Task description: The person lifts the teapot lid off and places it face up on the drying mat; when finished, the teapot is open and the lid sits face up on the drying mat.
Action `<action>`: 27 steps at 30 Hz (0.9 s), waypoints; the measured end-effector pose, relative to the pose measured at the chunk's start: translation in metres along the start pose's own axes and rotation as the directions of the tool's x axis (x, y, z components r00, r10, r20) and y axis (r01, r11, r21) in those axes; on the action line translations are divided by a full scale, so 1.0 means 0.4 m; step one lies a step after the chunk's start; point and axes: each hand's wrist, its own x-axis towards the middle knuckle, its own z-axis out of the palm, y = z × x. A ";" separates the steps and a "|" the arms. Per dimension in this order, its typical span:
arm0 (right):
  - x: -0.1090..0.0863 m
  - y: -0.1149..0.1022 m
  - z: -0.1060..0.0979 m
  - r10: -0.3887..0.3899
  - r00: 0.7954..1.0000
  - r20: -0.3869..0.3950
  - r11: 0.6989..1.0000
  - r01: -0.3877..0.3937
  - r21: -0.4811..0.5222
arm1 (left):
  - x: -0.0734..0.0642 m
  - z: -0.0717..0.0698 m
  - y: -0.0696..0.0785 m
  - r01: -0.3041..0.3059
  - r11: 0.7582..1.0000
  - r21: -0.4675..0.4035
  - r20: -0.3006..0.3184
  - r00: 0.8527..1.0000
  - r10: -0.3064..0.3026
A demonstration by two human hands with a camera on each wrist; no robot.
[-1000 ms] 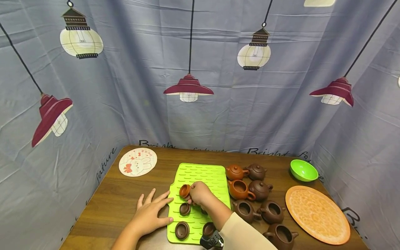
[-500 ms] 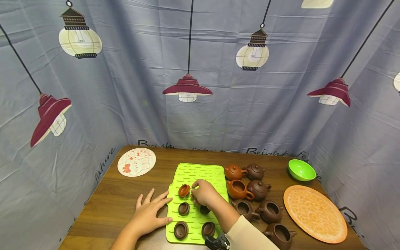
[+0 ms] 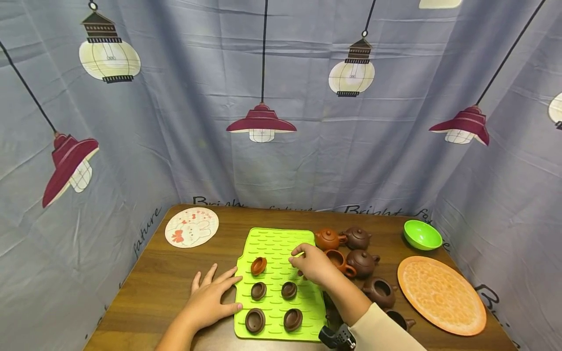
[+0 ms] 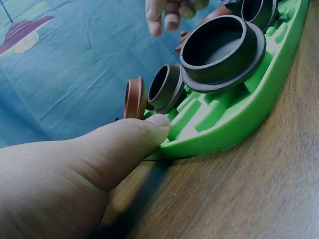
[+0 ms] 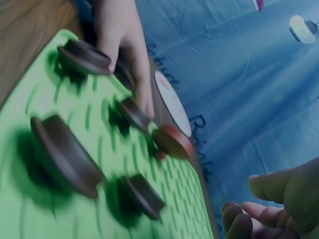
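At the green mat's [image 3: 278, 243] left edge, the left hand [image 3: 210, 300] rests, fingers spread. On the mat, an orange clay lid [image 3: 258, 266] and four brown lids [image 3: 292, 320] sit upturned. The right hand [image 3: 313, 265], loosely bent and holding nothing, hangs over the mat's right side, nearer the lidless orange teapot [image 3: 340, 261] just beyond that edge, handle pointing away.

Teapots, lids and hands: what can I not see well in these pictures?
Head view: nearest brown teapot, partly behind the sleeve.
Head view: open orange teapot, partly behind the right hand.
Left wrist view: right hand, cut off by the top edge.
Right wrist view: brown lids, blurred.
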 end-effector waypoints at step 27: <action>-0.061 0.201 -0.285 0.041 0.903 -0.428 0.982 -0.115 -0.148 | -0.001 0.007 0.000 -0.006 1.000 -0.014 -0.016 1.000 0.006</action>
